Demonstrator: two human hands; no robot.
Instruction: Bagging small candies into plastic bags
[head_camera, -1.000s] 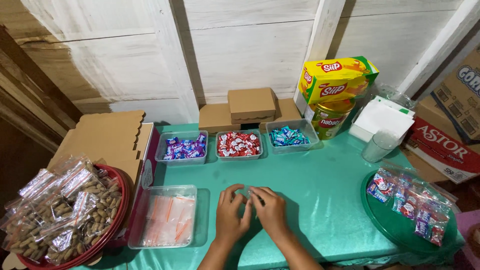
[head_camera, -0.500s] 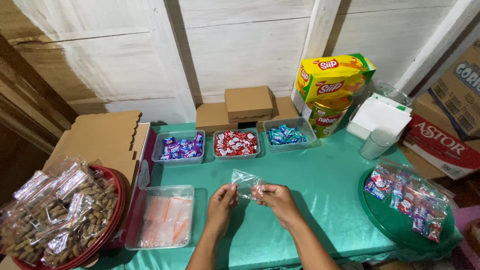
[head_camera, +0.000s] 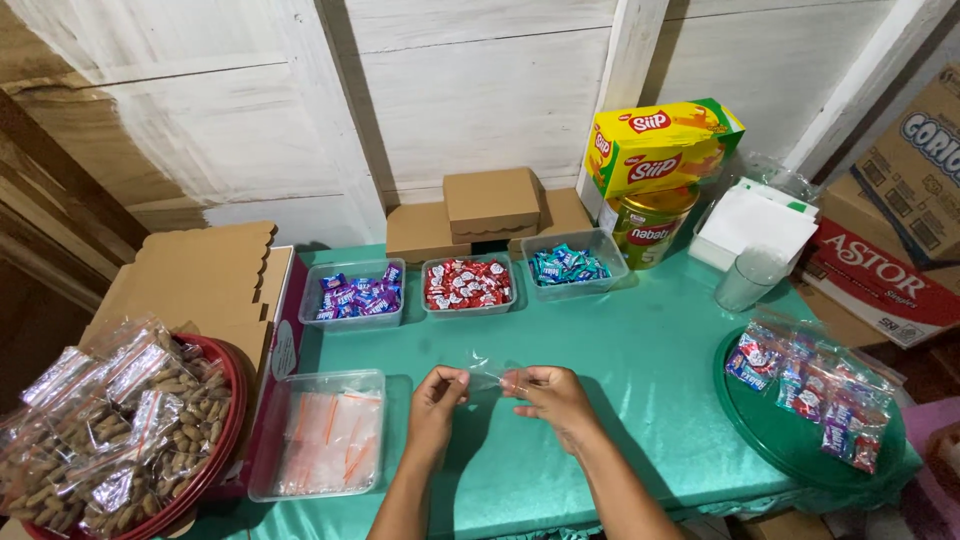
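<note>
My left hand (head_camera: 437, 397) and my right hand (head_camera: 550, 395) hold a small clear plastic bag (head_camera: 486, 370) between them, pinched at its two sides just above the green table (head_camera: 620, 350). A clear container of empty small bags (head_camera: 320, 435) lies to the left of my left hand. Beyond my hands stand three clear tubs in a row: purple and blue candies (head_camera: 355, 296), red candies (head_camera: 467, 285), and blue candies (head_camera: 571, 265).
A red basket of bagged peanuts (head_camera: 105, 425) sits at the left, flat cardboard sheets (head_camera: 190, 280) behind it. A green tray of filled candy bags (head_camera: 815, 395) is at the right. Brown boxes (head_camera: 490, 205), a yellow box (head_camera: 660, 145), a tin (head_camera: 650, 225), a glass (head_camera: 748, 280) stand behind.
My hands rose from the table with a clear bag and spread apart. The bag now sits lower and is stretched between both hands.
</note>
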